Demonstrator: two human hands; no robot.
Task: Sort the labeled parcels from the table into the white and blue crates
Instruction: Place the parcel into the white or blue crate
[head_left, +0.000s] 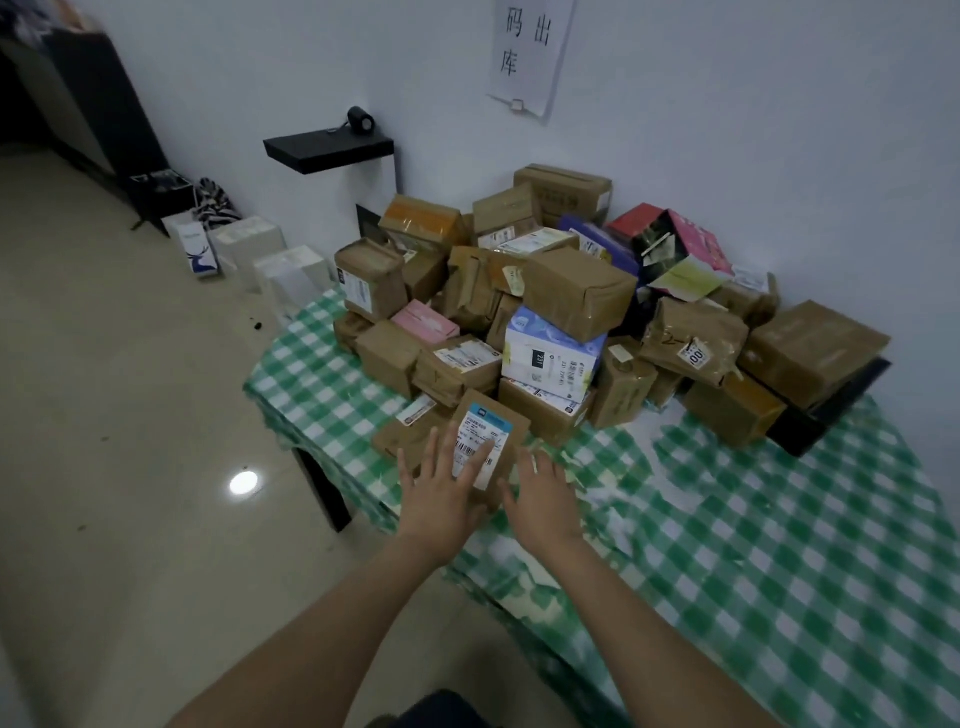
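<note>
A heap of labeled parcels (571, 312), mostly brown taped boxes, covers the far half of the table with the green checked cloth (779, 545). At its near edge a flat brown parcel with a white and blue label (493, 421) leans tilted toward me. My left hand (441, 488) is spread with straight fingers over that parcel's label and left side. My right hand (540, 499) is flat and open just right of the parcel's lower edge; I cannot tell if it touches. No white or blue crate is in view.
A white and blue tissue box (550, 353) and pink, red and purple boxes lie in the heap. White boxes (270, 260) line the floor along the wall at left. A black wall shelf (327, 148) hangs above them. Tan floor lies left of the table.
</note>
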